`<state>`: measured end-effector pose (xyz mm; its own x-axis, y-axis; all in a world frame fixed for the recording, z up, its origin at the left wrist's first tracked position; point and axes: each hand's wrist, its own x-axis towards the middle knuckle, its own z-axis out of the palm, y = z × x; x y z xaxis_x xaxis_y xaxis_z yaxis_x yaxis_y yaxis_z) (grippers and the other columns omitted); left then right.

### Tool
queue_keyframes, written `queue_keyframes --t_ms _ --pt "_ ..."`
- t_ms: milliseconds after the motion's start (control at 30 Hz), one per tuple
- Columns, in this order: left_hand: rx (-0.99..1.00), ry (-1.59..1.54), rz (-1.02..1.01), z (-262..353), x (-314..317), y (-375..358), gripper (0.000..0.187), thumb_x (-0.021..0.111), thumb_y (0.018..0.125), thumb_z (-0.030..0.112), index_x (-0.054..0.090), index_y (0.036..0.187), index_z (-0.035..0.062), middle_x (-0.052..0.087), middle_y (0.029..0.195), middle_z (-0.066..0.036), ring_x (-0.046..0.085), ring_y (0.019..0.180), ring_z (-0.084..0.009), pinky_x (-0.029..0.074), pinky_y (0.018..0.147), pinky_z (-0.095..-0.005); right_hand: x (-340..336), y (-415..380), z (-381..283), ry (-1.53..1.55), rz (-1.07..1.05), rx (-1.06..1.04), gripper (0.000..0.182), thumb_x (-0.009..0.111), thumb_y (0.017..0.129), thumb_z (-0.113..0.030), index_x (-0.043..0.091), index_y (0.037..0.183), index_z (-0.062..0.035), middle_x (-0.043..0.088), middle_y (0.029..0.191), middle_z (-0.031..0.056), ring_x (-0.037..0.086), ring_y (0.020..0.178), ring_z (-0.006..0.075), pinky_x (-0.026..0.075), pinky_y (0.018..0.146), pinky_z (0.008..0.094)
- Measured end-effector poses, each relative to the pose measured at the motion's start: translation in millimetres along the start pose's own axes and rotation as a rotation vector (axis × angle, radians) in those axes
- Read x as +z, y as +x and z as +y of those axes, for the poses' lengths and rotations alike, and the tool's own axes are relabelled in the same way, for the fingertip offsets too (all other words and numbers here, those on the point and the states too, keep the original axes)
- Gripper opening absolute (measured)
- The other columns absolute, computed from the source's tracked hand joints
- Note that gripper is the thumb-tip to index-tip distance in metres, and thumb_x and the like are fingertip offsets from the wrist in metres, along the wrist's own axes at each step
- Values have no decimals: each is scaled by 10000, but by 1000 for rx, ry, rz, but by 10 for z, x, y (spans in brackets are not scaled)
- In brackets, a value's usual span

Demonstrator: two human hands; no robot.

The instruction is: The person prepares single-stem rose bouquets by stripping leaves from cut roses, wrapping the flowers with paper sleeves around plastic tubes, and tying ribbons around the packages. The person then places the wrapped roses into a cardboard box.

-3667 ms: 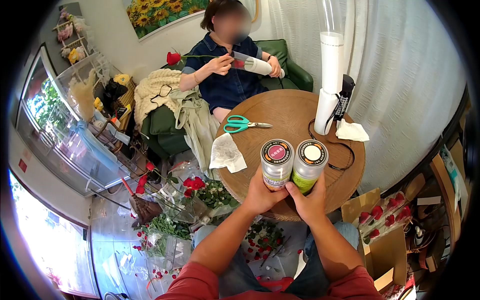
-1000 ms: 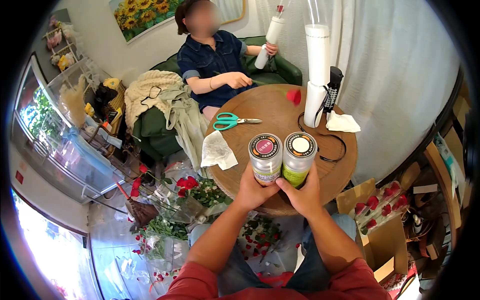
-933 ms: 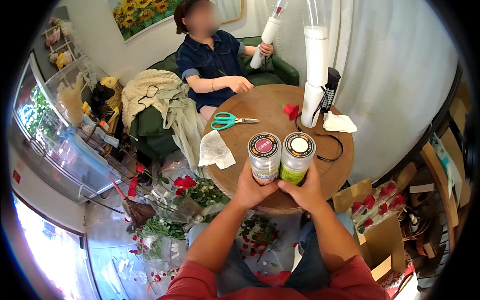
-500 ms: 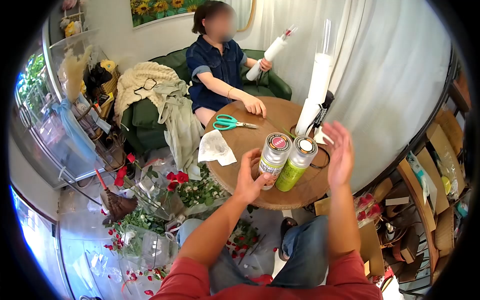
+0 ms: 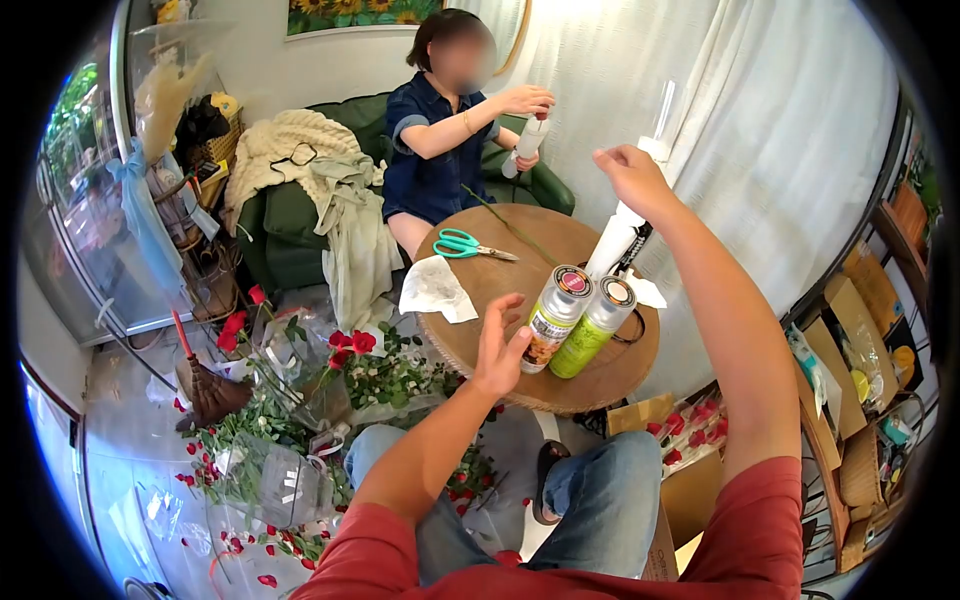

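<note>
My left hand (image 5: 498,352), fingers apart and holding nothing, is beside two spray cans (image 5: 552,318) with silver tops on the round brown table (image 5: 480,345). My right hand (image 5: 634,183) is raised in front of a tall white tube-like roll (image 5: 612,245) with a clear top part. Its fingers point left and bend; whether they hold anything is hidden. Teal-handled scissors (image 5: 462,243), a white crumpled tissue (image 5: 437,290) and a long green stem (image 5: 510,226) lie on the table.
Across the table a person (image 5: 430,160) on a green sofa (image 5: 270,250) holds a white roll (image 5: 527,140) with something red at its top. Red roses (image 5: 345,345) and leaves cover the floor at left, near a broom (image 5: 218,398). Shelves with cardboard boxes (image 5: 855,300) line the right.
My right hand has risen from beside the cans to the white roll. My left hand stays near the cans, fingers slightly off them. The other person's hand has moved from the table to their roll.
</note>
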<state>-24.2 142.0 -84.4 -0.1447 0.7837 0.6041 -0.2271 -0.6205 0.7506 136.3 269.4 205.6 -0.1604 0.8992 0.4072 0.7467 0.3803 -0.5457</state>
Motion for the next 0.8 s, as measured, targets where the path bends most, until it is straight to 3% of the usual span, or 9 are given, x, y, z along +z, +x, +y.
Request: queue_keyframes --t_ms 300,400,533,633,700,800 --pt "20 -22 38 -46 -8 0 645 607 1021 392 397 1467 -24 485 1448 -216 459 1388 -317 378 1153 -487 240 15 -205 -549 -72 -304 642 667 957 -466 594 1316 62 638 1296 279 636 1200 419 518 1014 470" --pt "7 -34 37 -49 -13 7 637 606 1021 387 404 1463 -25 480 1454 -211 459 1385 -312 380 1148 -480 256 25 -274 -692 -95 -307 621 683 948 -468 604 1268 58 626 1316 272 628 1216 411 521 1012 466" --pt "20 -45 49 -40 -7 -5 616 605 1021 367 411 1460 -18 488 1447 -201 454 1385 -304 381 1143 -472 253 46 -264 -731 -78 -286 599 711 930 -452 610 1227 59 648 1283 271 643 1186 420 534 982 473" --pt "36 -72 74 2 1 -12 590 610 1018 342 421 1452 -11 495 1433 -189 460 1373 -295 387 1135 -462 255 141 -213 -647 -62 -141 668 771 874 -458 603 1238 76 670 1251 277 658 1158 442 543 965 474" --pt "57 -84 93 46 -7 7 572 616 1014 322 431 1444 -6 499 1424 -181 469 1359 -287 392 1130 -456 259 186 -186 -460 -9 23 800 827 803 -484 566 1258 120 678 1218 308 664 1156 455 544 971 459" --pt "110 -77 141 140 -86 67 501 626 1000 271 480 1395 -1 522 1386 -152 514 1295 -263 422 1098 -432 340 348 -82 -357 86 5 924 866 744 -511 524 1274 165 662 1217 346 662 1181 437 538 988 426"
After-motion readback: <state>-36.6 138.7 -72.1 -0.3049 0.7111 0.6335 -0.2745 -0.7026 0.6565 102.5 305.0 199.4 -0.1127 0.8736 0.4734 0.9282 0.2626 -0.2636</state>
